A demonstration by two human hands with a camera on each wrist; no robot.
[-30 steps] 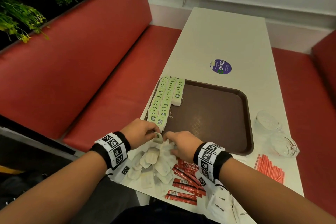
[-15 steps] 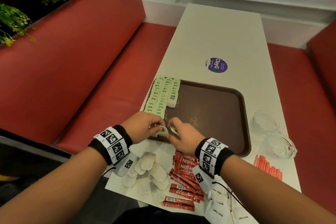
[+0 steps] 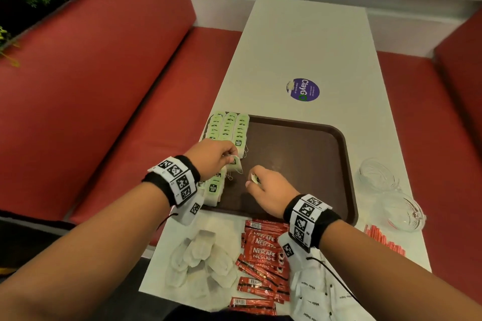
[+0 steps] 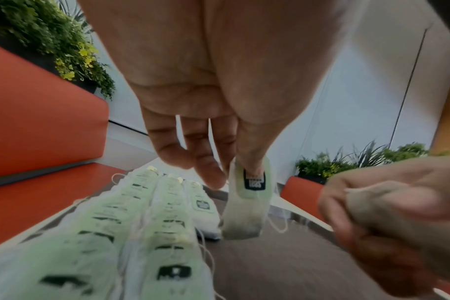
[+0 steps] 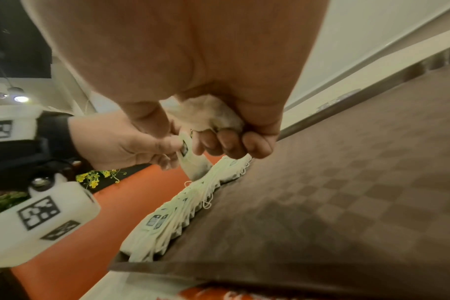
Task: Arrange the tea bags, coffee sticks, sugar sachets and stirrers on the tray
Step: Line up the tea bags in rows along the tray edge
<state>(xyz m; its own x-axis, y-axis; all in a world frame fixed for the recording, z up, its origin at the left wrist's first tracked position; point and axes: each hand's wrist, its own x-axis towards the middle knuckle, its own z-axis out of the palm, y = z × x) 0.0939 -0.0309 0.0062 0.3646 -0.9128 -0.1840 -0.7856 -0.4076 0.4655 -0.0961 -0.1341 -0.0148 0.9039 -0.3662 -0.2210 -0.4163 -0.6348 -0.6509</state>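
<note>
The tea-bag step was judged to be in hand. A tea bag (image 4: 247,205) was pinched by its green tag between thumb and fingers of the left hand (image 3: 212,157), with the pouch hanging free just above the brown tray (image 3: 313,164). Directly beneath and beyond that hand, three rows of laid tea bags (image 3: 229,128) were seen along the tray's left edge, overlapped with tags up. The third row, nearest the right hand, was shorter than the other two.

The right hand (image 3: 268,187) was held beside the left one, over the tray floor, its fingers curled round a second tea bag (image 5: 211,113) bunched in the palm. The two hands were near each other but apart.

Nearer the person than both hands, off the tray on the surface (image 3: 307,41), loose tea bags (image 3: 200,255) and red coffee sticks (image 3: 263,250) were left; white sugar sachets (image 3: 313,292) lay under the right wrist, and red stirrers (image 3: 383,240) out beyond it.

The next move was judged to call for the hanging bag to be lowered onto the short row, tag up, overlapped on its neighbour, with the loose string kept clear. The bunched bag would probably need to be flattened before it was laid.
</note>
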